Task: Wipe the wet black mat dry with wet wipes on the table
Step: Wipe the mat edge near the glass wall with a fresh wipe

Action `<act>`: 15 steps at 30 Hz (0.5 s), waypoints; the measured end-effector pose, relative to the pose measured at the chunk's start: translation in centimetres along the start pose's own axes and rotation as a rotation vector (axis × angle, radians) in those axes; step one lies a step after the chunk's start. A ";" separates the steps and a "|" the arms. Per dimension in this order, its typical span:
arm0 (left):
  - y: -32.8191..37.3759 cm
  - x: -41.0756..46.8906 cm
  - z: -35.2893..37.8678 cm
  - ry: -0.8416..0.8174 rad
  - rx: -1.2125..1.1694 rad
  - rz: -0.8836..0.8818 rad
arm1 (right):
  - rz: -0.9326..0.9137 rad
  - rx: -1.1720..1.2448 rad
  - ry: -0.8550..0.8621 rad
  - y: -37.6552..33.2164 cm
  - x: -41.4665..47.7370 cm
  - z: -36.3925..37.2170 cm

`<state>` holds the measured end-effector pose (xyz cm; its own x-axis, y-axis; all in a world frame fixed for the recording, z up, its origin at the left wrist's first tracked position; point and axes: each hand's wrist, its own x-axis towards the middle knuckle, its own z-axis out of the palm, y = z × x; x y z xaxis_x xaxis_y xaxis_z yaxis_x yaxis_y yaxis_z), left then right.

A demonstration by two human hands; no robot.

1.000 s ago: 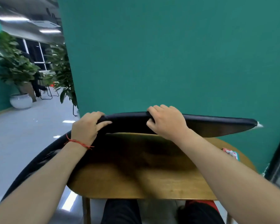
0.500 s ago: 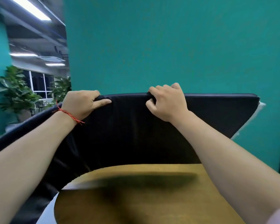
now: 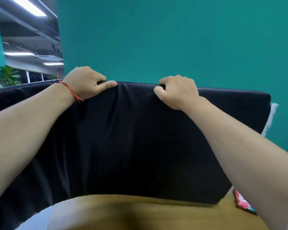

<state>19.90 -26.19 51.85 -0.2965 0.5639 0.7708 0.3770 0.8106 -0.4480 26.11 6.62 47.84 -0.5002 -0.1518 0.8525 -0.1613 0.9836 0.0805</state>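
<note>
Plant [image 3: 7, 75]: far left, green leaves in the room beyond.
My left hand [image 3: 85, 82]: fingers curled over the mat's top edge, thumb flat on its near face; a red string [image 3: 70, 89] circles the wrist.
Mat [image 3: 131, 138]: black, held upright between me and the teal wall [image 3: 173, 39], its lower edge down at the tabletop [image 3: 131, 213].
My right hand [image 3: 178, 92]: clamped on the same top edge, further right.
Packet [image 3: 241, 203]: pink-red, on the tabletop's right side, beside my forearm.

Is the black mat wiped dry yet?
Not yet. Nothing looks wiped. Left hand and right hand grip the black mat by its top edge, holding it up over the table. No wipe is out; a red packet, maybe the wipes, lies there. All the wiping is left.
</note>
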 end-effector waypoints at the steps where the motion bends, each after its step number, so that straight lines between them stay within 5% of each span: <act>1: -0.6 0.3 1.5 -0.040 -0.016 -0.001 | 0.006 0.010 -0.034 0.1 0.4 1.5; 6: -3.1 -1.0 8.4 -0.198 -0.089 -0.074 | -0.036 0.007 -0.134 -0.2 2.6 7.3; 15: -5.5 2.1 18.7 -0.181 0.088 -0.083 | -0.035 0.007 -0.064 3.2 6.5 20.0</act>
<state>0.77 -26.46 47.43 -0.4789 0.5072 0.7165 0.2687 0.8617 -0.4304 5.30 6.86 43.28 -0.5473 -0.1917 0.8147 -0.1848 0.9771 0.1058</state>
